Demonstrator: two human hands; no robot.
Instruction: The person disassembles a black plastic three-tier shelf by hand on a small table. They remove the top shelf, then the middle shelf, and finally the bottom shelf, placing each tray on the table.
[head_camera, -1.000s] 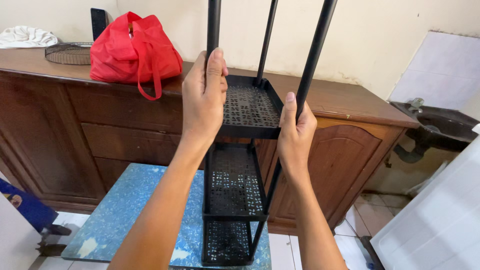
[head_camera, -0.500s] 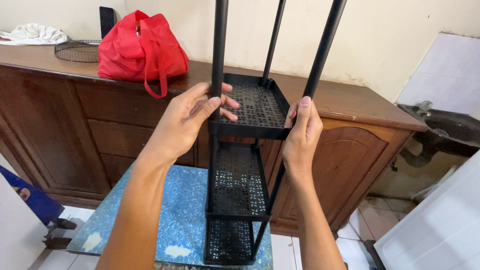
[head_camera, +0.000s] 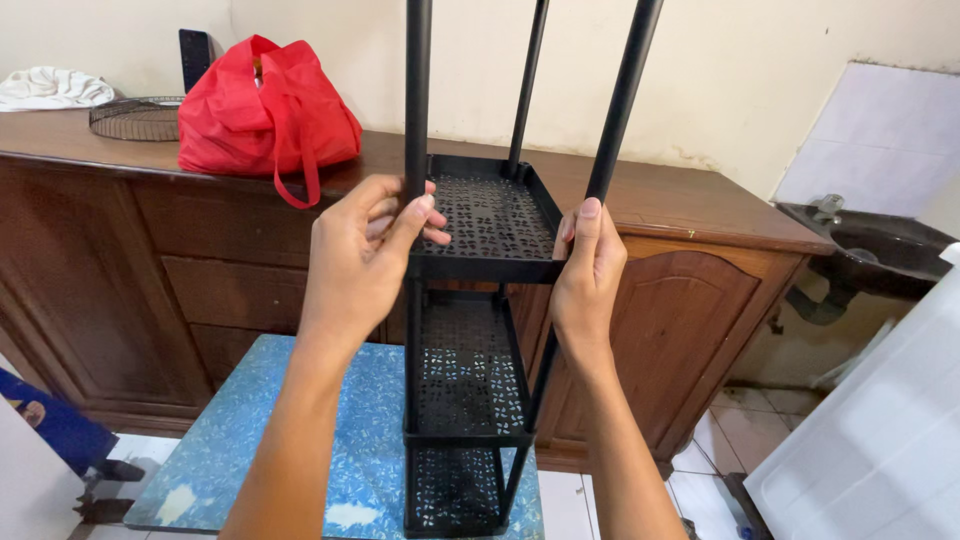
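Black shelf rack (head_camera: 470, 330) stands upright on the blue speckled desk (head_camera: 260, 440), right in front of the brown wooden cabinet (head_camera: 150, 250). I count three perforated tiers, with bare poles running up out of frame.

Left hand (head_camera: 365, 255): grip sits at the front-left corner of the top tier (head_camera: 490, 215), with fingers wrapped round the front-left pole (head_camera: 417, 90) and fingertips lying on the perforated surface. Reads as clenched on the rack (thumb is hidden behind the pole, so I can't see full closure).

Right hand (head_camera: 588, 270): grip is on the front-right corner of the same tier, thumb pointing up along the front-right pole (head_camera: 622, 100), and fingers curled round behind it. Holding the rack too.

Both forearms come up from the bottom edge, either side of the lower tiers.

Around it: red bag (head_camera: 265, 110) on the cabinet top, well left of the rack, wire basket (head_camera: 135, 117) just beside it, and white cloth (head_camera: 50, 88) further left. Dark sink (head_camera: 880, 250) is on the right wall, with a white panel (head_camera: 880, 440) leaning bottom right.
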